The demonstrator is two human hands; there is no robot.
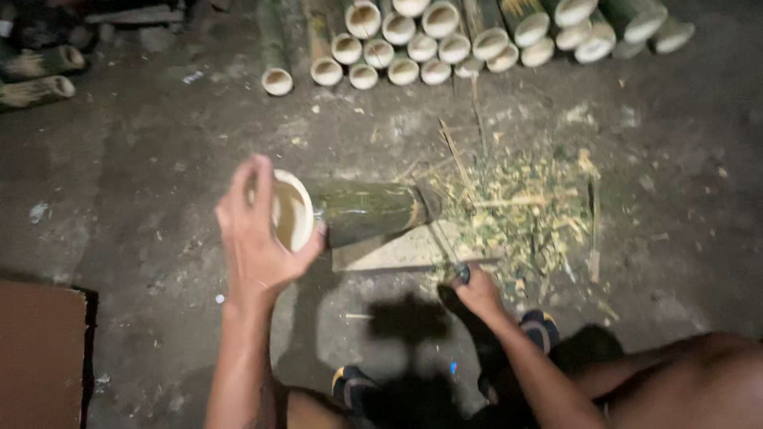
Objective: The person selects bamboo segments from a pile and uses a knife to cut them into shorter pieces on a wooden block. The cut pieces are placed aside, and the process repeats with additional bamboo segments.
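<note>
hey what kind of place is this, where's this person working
Probably a rough bamboo workshop. Cut bamboo tubes are stacked on a bare concrete floor, shavings are scattered about, and the left hand grips a bamboo piece while the right hand holds a blade.

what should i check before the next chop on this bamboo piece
1. Left hand grips the open end of the bamboo piece: ok, fingers wrap the pale rim.
2. Far end of the piece rests on the flat board: ok, it seems to sit over the board.
3. Right hand has a firm hold on the blade handle: cannot tell, only a dark handle end shows.
4. Blade edge position against the bamboo: cannot tell, too blurred and dark.
5. Feet in dark shoes away from the cutting spot: ok, they sit nearer the body.
6. Shavings pile clear of the board: not ok, litter lies right beside it.
</note>
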